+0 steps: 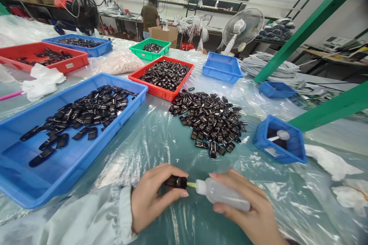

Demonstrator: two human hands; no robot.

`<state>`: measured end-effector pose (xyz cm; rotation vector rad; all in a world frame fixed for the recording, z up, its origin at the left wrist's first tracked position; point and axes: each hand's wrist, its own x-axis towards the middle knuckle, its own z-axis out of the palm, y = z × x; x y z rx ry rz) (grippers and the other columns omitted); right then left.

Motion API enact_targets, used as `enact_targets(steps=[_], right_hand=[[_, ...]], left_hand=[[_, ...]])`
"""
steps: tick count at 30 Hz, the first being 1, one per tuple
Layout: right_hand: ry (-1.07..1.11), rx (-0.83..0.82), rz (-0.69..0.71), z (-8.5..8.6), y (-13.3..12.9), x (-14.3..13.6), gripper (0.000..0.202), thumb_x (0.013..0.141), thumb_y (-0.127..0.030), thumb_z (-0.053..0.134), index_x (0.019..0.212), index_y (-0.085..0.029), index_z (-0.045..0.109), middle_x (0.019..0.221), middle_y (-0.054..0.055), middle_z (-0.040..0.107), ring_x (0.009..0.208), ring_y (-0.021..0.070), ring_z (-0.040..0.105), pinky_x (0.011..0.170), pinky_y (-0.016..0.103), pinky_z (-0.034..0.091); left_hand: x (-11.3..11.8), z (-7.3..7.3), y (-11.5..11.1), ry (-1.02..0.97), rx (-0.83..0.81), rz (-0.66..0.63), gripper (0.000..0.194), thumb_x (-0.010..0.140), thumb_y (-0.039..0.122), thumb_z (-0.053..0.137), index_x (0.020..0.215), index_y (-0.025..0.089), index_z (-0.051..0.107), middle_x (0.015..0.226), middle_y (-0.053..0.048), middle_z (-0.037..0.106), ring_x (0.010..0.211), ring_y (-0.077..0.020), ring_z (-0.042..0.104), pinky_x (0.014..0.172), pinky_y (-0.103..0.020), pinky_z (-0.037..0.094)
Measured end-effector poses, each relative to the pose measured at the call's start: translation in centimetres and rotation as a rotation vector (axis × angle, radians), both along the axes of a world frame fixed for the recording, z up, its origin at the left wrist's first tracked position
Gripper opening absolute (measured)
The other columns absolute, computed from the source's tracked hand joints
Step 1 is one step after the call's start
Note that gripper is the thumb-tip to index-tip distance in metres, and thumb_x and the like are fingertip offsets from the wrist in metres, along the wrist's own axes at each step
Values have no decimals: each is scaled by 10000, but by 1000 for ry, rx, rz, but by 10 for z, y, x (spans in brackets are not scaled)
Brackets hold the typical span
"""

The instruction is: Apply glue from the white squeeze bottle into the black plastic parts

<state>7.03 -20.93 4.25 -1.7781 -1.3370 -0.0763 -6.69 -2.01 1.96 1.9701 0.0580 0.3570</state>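
Between thumb and fingers, my left hand grips a small glossy black piece at the bottom centre. My right hand is closed around a translucent squeeze bottle with a white cap. The bottle's thin yellow-green tip points left and is at the open end of the black piece; whether it goes inside cannot be made out. Beyond my hands, a heap of similar black pieces lies on the plastic-covered table.
A long blue tray with black parts stands left, a red tray behind it. At right are a small blue bin holding a white scoop, crumpled tissue and green bars. A person is far back.
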Motion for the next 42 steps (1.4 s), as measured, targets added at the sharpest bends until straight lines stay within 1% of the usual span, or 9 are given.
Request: enact_targets(steps=[3, 7, 10, 13, 19, 28, 33, 38, 42], right_hand=[[-27, 13, -32, 1, 1, -3, 277, 876, -477, 625, 1041, -261, 674, 759, 10, 666, 605, 163, 601, 510, 255, 487], [-35, 4, -65, -1, 2, -7, 253, 883, -469, 622, 1060, -289, 647, 801, -7, 680, 652, 159, 614, 539, 235, 500], [-32, 3, -87, -4, 2, -9, 248, 888, -463, 617, 1064, -290, 643, 816, -3, 686, 661, 163, 613, 527, 227, 500], [-6, 7, -98, -4, 1, -8, 248, 885, -456, 624, 1051, -276, 661, 815, 12, 682, 643, 164, 609, 504, 227, 496], [63, 2, -38, -1, 1, -1, 309, 850, -524, 631, 975, -253, 710, 734, 20, 670, 556, 166, 590, 461, 254, 488], [85, -21, 2, -2, -1, 2, 287, 855, -506, 633, 1025, -281, 685, 773, 2, 671, 597, 158, 599, 487, 242, 473], [107, -34, 14, -5, -4, 2, 261, 857, -486, 643, 1048, -308, 669, 768, -14, 654, 591, 148, 577, 493, 236, 454], [126, -35, 20, -5, -4, 2, 263, 853, -470, 656, 1052, -299, 678, 742, -4, 638, 571, 156, 565, 462, 243, 437], [106, -30, 10, -3, -3, 3, 265, 856, -486, 643, 1050, -310, 676, 765, -4, 655, 589, 157, 584, 481, 242, 457]], left_hand=[[0, 0, 0, -1, 6, 12, 213, 907, 388, 571, 1038, 221, 595, 897, -28, 648, 788, -164, 609, 686, -240, 454], [-1, -1, 0, -9, 24, 27, 192, 903, 352, 593, 1070, 259, 578, 925, 3, 645, 815, -149, 609, 704, -226, 448], [0, -2, 0, -16, 32, 37, 199, 908, 361, 584, 1088, 280, 567, 943, 18, 644, 825, -140, 609, 704, -216, 451], [0, -2, 0, -22, 42, 33, 199, 918, 364, 566, 1096, 276, 563, 951, 10, 648, 835, -147, 610, 704, -222, 453], [0, -2, 0, -71, 95, -10, 223, 934, 374, 527, 1081, 214, 574, 903, -46, 645, 776, -174, 596, 669, -256, 439], [1, -2, 0, -107, 104, -12, 220, 931, 380, 535, 1080, 222, 569, 874, -14, 634, 752, -140, 577, 666, -230, 420], [1, -2, 0, -113, 97, -16, 229, 933, 384, 530, 1076, 212, 578, 853, -21, 631, 741, -148, 575, 658, -239, 418], [1, -2, 1, -116, 106, -28, 213, 932, 364, 542, 1084, 217, 569, 862, -17, 632, 743, -143, 575, 650, -235, 414], [0, -3, 1, -109, 95, -30, 209, 931, 370, 542, 1083, 229, 567, 878, -12, 636, 755, -143, 577, 659, -238, 416]])
